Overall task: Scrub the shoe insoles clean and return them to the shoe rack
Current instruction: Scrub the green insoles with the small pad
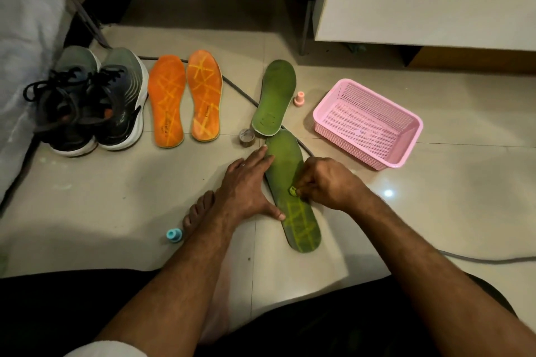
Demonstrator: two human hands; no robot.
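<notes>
A green insole (290,174) lies on the floor in front of me, with a yellow pattern at its near end. My left hand (246,185) rests flat along its left edge, fingers straight, thumb on the insole. My right hand (322,182) pinches a small yellow-green scrubbing piece (293,191) against the insole's middle. A second green insole (274,97) lies just beyond it. Two orange insoles (185,98) lie side by side to the left.
A pair of dark sneakers (90,101) stands at the left. A pink plastic basket (368,122) sits at the right. A small jar (247,138), a pink cap (299,98) and a blue cap (174,235) dot the floor. A grey cable (478,258) runs across. My bare foot (197,214) is near.
</notes>
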